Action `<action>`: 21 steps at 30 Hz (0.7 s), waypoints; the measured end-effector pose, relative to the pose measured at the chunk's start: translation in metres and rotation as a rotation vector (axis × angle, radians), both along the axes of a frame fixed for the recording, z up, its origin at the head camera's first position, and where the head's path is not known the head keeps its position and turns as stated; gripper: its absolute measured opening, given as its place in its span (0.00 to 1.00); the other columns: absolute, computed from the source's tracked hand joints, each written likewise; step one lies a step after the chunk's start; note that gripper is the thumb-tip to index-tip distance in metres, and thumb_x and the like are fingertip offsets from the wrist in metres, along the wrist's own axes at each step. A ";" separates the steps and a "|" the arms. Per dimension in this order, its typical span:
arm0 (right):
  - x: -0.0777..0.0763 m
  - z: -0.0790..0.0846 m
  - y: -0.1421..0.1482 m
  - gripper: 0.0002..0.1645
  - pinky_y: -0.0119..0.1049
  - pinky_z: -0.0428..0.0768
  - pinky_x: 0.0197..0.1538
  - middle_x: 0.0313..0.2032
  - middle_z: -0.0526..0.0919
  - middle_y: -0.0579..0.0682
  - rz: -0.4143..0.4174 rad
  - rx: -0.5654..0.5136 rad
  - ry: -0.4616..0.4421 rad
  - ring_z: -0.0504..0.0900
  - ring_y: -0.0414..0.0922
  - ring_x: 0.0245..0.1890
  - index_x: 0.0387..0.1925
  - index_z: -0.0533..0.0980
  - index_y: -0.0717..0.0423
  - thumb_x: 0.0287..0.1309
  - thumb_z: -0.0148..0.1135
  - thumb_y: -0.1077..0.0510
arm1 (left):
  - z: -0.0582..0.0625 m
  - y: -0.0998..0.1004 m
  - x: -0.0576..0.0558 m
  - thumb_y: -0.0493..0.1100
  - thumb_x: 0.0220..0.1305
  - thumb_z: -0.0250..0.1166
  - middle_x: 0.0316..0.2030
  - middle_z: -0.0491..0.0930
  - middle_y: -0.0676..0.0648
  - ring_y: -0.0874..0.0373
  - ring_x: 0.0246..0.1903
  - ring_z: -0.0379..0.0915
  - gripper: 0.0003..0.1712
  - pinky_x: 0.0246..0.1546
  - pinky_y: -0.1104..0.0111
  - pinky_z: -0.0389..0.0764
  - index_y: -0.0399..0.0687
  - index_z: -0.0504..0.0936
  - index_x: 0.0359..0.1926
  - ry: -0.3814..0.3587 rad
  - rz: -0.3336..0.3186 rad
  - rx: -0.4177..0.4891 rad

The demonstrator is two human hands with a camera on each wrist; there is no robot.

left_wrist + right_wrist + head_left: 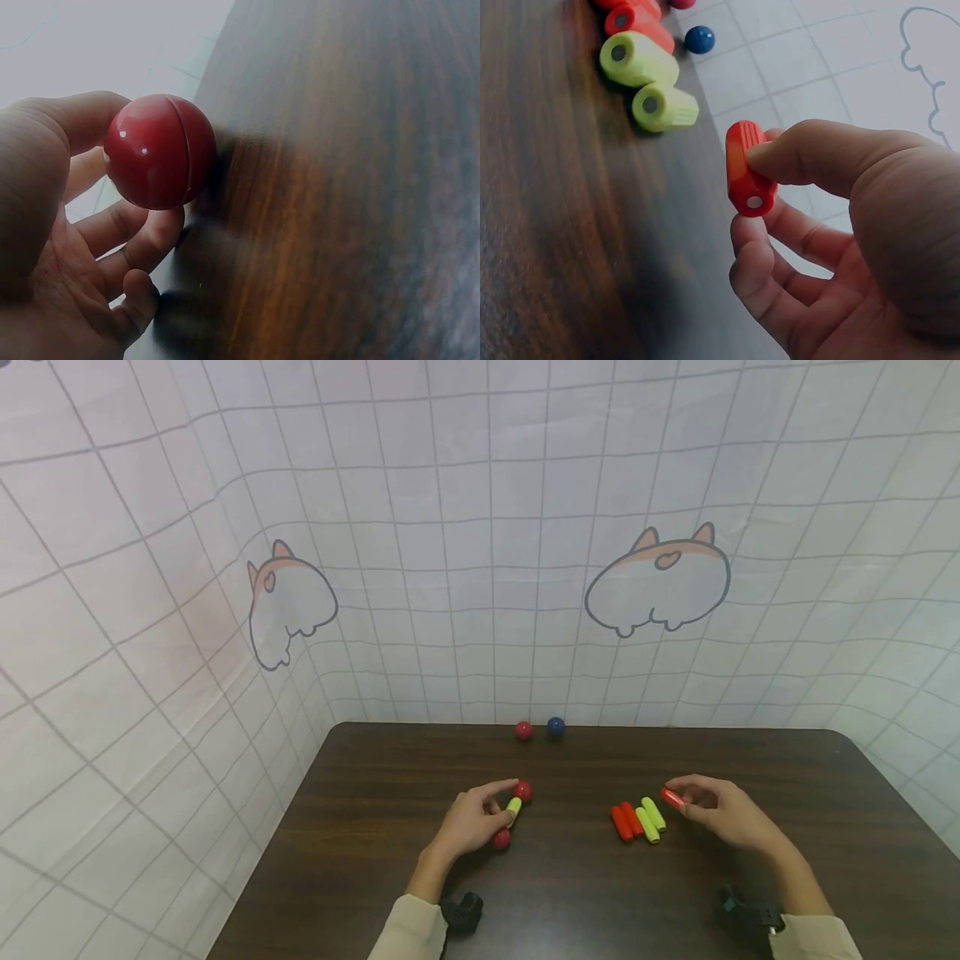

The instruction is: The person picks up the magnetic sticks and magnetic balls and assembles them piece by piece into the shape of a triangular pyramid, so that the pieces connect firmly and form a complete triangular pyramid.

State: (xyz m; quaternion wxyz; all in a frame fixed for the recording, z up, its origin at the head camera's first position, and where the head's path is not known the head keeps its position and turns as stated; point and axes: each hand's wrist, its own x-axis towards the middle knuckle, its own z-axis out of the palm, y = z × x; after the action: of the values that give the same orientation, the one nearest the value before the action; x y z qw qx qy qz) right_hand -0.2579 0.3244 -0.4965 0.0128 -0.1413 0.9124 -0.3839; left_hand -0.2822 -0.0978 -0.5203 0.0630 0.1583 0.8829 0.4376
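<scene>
In the head view my left hand (467, 820) holds a yellow-green magnetic rod (514, 807) between thumb and fingers. One glossy red ball (523, 791) sits at the rod's far end, under the index fingertip; a second red ball (501, 839) is at its near end. That near ball (160, 152) covers the rod in the left wrist view. To the right, my right hand (731, 814) pinches a red magnetic rod (744, 169), its pale round end showing. Left of this hand lie two red rods (622, 824) and two yellow-green rods (647, 826), side by side.
Another red ball (523, 730) and a blue ball (556, 727) stand at the back edge of the dark wooden table (570, 902). A white grid-patterned cloth (465, 568) rises behind and along the sides. Dark bands circle both wrists.
</scene>
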 end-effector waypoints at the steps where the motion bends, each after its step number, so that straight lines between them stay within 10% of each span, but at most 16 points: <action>1: 0.000 0.001 -0.001 0.21 0.32 0.75 0.33 0.38 0.80 0.49 0.007 -0.004 -0.002 0.77 0.37 0.34 0.58 0.78 0.56 0.64 0.67 0.62 | 0.000 0.000 0.000 0.44 0.66 0.68 0.25 0.79 0.54 0.65 0.19 0.66 0.28 0.21 0.71 0.67 0.64 0.78 0.67 0.001 0.000 -0.001; 21: 0.007 0.022 -0.031 0.22 0.33 0.76 0.31 0.44 0.84 0.57 0.047 -0.119 0.041 0.79 0.39 0.34 0.61 0.77 0.57 0.67 0.64 0.61 | 0.000 -0.001 0.000 0.45 0.66 0.68 0.25 0.79 0.55 0.65 0.19 0.66 0.29 0.21 0.71 0.66 0.64 0.78 0.67 0.001 0.000 -0.007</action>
State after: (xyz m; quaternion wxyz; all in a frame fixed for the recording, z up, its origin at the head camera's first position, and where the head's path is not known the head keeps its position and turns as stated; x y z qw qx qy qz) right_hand -0.2505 0.2935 -0.4750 -0.0052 -0.1709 0.8844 -0.4342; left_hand -0.2821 -0.0984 -0.5200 0.0633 0.1583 0.8844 0.4344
